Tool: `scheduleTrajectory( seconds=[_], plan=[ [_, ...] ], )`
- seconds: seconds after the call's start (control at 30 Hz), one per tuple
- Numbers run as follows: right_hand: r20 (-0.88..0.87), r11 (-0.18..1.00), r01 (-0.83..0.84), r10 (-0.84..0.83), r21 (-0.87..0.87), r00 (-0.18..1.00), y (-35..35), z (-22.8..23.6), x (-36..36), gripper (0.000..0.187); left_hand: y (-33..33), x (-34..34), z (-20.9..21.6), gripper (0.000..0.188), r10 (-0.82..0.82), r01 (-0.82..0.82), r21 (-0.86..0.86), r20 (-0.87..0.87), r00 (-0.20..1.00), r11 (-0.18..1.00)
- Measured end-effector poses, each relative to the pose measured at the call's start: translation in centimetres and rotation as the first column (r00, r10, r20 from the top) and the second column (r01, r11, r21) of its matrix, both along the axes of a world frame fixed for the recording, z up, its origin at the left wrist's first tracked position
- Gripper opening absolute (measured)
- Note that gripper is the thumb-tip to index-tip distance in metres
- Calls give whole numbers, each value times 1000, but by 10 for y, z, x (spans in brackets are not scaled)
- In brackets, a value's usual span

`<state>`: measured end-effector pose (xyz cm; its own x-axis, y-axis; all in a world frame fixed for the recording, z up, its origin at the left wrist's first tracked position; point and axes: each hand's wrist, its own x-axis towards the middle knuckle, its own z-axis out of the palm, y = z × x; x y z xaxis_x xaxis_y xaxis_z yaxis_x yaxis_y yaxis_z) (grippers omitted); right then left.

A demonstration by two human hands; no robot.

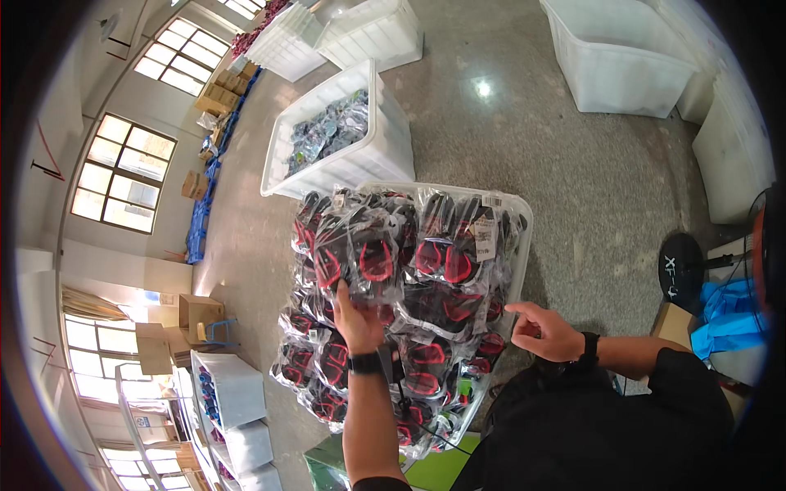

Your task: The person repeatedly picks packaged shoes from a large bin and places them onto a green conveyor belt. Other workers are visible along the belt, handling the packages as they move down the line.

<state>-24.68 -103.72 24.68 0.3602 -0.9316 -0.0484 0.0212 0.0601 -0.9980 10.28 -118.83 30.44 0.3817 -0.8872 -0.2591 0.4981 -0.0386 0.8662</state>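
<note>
Left hand (358, 315) pinching a clear bag (372, 258) of black-red goods, just above the fingertips. Right hand (547, 331) loosely curled, empty, forefinger out toward the heaped crate (524, 237). White tag (485, 237) far beyond both.

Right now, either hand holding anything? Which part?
Left hand rests on the clear-bagged black-and-red items heaped in the white bin, fingers on one bag's lower edge; a closed grip cannot be told. Right hand hovers beside the heap, holding nothing.
</note>
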Motion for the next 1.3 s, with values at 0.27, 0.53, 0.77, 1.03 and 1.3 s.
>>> scheduleTrajectory(
  seconds=[0.27, 0.53, 0.77, 1.03, 1.3],
  plan=[
    [-118, 994, 89, -81, 69, 990, 14, -15, -17, 54, -79, 23, -87, 14, -230, 223, 59, 201, 952, 973],
    [-119, 987, 88, -72, 135, 990, 34, -26, -22, 48, -72, 11, -95, 75, -148, 56, 138, 902, 405, 989],
    [-196, 987, 117, -94, 113, 976, 12, -48, -30, 44, 3, 17, -55, 54, -74, -40, 123, 795, 602, 992],
    [-625, 965, 3, 167, 261, 763, 4, -165, -58, 41, 215, 53, -20, 31, 74, -108, 3, 707, 703, 994],
    [-658, 727, -141, 673, 672, 338, 26, -297, -105, 23, 493, 84, -62, 24, 338, -737, 107, 839, 427, 667]
  ],
)
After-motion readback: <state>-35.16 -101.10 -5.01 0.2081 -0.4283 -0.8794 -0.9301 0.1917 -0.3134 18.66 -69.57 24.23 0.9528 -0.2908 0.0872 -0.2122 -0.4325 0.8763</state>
